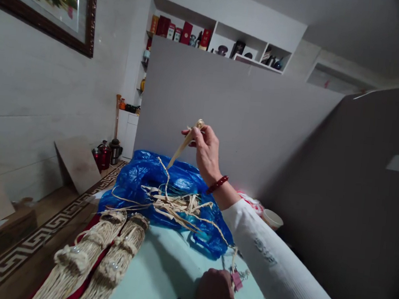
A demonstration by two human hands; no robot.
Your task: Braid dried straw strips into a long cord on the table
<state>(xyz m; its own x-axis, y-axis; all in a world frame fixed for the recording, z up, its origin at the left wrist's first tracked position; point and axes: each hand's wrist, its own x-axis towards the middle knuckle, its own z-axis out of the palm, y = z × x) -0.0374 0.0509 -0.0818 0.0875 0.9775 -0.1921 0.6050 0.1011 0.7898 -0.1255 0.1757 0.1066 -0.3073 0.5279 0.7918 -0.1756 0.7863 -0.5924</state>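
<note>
My right hand (pixel 207 151) is raised above the blue plastic bag, its thumb and fingers pinching a pale flat husk strip (pixel 182 148) that hangs down to the left. A small rolled part of the pale material shows above the fingertips. Low on the pale green tabletop, my left hand (pixel 218 294) is closed. Its fingers are mostly hidden, so what they grip cannot be made out. Beside it are a pink clip (pixel 237 281) and the end of a thin twisted cord (pixel 234 259). Loose husk strips (pixel 179 205) lie in a heap on the blue bag (pixel 136 174).
Two bundles of braided straw cord (pixel 82 263) (pixel 116 262) lie on red cloth at the left. A white tub (pixel 272 219) stands beyond my right sleeve. A grey panel (pixel 233 100) rises behind the table. Red flasks (pixel 104 154) stand at the far left.
</note>
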